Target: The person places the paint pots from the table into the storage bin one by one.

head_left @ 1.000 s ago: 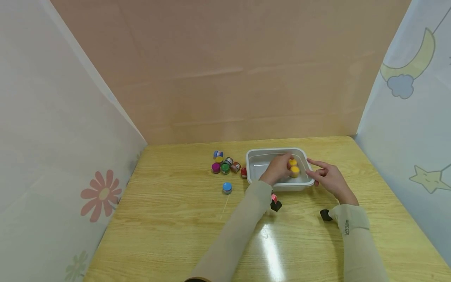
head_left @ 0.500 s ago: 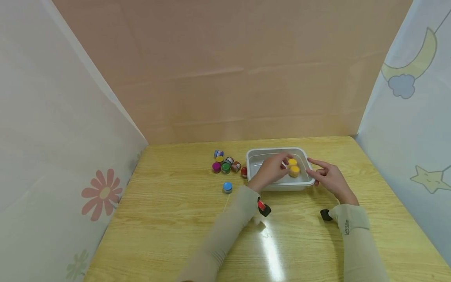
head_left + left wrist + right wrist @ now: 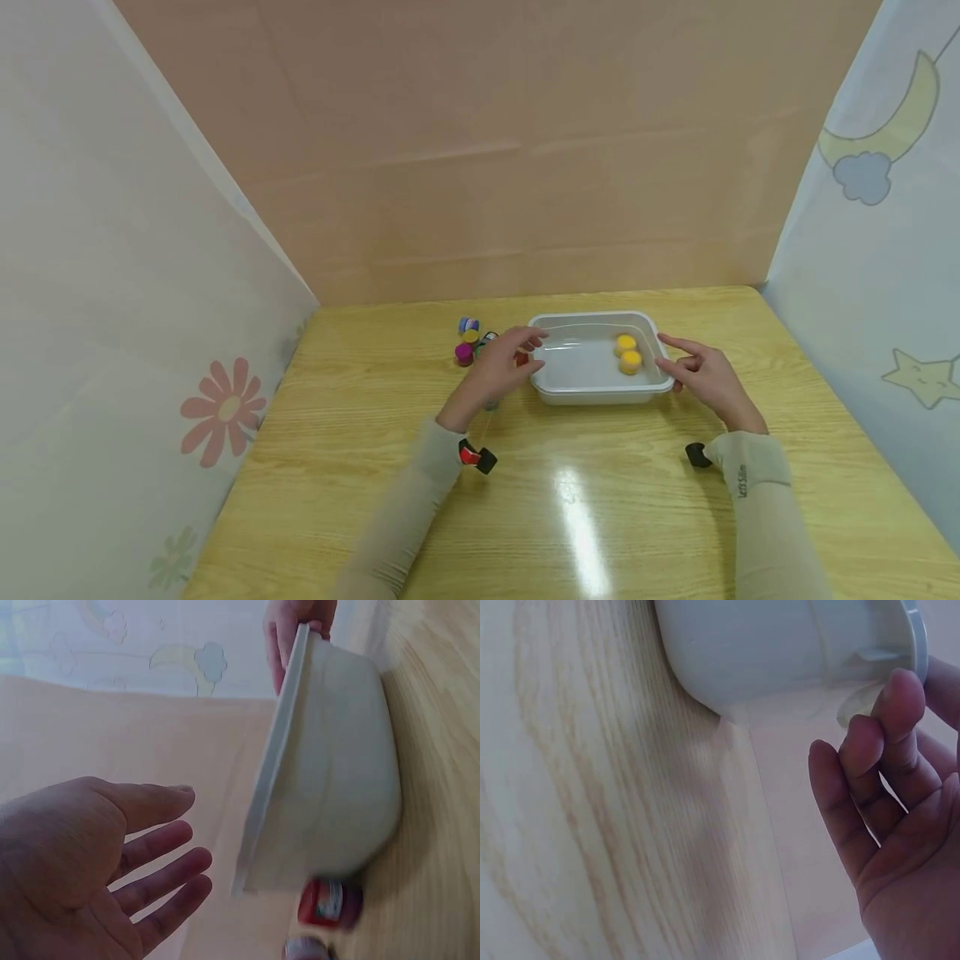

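A white plastic tub (image 3: 592, 389) stands on the table, with two yellow-lidded jars (image 3: 628, 361) inside near its right end. My right hand (image 3: 705, 379) grips the tub's right rim; in the right wrist view its fingertips (image 3: 900, 701) are right at that rim. My left hand (image 3: 498, 367) is by the tub's left end, thumb and fingers apart, nothing between them. In the left wrist view a red jar (image 3: 321, 901) lies beside the tub's base. The left hand overlaps part of a small jar group, where a magenta-lidded jar (image 3: 464, 355) shows.
Also in the group are a blue jar (image 3: 468, 325) and a yellow-lidded jar (image 3: 470, 337). A pinkish-brown sheet (image 3: 517, 167) rises behind the wooden table (image 3: 360, 467). Printed white sheets (image 3: 885, 275) flank both sides.
My left hand has moved left, out of the tub to its left end, and now covers some of the jars. The right hand stays on the rim; the two yellow-lidded jars remain inside.
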### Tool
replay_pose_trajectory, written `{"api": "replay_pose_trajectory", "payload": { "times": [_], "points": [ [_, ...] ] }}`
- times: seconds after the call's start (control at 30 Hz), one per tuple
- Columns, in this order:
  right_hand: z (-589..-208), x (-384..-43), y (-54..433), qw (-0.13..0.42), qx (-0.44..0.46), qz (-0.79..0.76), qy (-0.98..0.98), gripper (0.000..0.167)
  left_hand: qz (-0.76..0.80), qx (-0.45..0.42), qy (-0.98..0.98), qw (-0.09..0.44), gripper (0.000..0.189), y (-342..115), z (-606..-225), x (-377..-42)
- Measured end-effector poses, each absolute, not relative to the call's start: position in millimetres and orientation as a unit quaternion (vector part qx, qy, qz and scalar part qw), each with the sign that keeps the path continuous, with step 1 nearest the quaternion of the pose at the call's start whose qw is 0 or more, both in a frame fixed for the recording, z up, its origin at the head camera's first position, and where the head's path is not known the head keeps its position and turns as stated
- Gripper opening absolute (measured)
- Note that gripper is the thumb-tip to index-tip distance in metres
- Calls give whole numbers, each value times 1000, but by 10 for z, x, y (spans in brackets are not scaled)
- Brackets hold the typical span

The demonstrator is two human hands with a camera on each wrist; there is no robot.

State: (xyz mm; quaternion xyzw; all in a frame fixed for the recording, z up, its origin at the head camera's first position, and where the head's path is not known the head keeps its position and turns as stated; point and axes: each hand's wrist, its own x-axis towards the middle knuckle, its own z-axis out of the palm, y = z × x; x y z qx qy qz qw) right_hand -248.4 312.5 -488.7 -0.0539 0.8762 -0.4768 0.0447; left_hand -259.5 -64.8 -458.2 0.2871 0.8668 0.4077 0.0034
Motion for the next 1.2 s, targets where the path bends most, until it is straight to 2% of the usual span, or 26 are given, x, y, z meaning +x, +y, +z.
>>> {"api": "replay_pose_trajectory", "payload": {
  "times": [0.13, 0.4, 0.63, 0.83, 1.2],
  "points": [
    [-4885, -2492, 3128, 48, -52, -480, 874, 68, 422, 265, 867, -5, 45, -1012, -4707, -2492],
    [-4916, -2506, 3170, 50, -46, -480, 874, 68, 385, 214, 897, 48, 52, -1396, -4940, -2304],
    [-4950, -2519, 3182, 52, -44, -483, 873, 68, 361, 219, 904, 63, 54, -1454, -5074, -2304],
    [-4970, -2515, 3165, 55, -49, -485, 872, 67, 368, 218, 901, 77, 46, -1440, -5147, -2284],
    [-4936, -2502, 3164, 54, -51, -484, 872, 68, 327, 231, 914, 66, 40, -1393, -5208, -2328]
  ]
}}
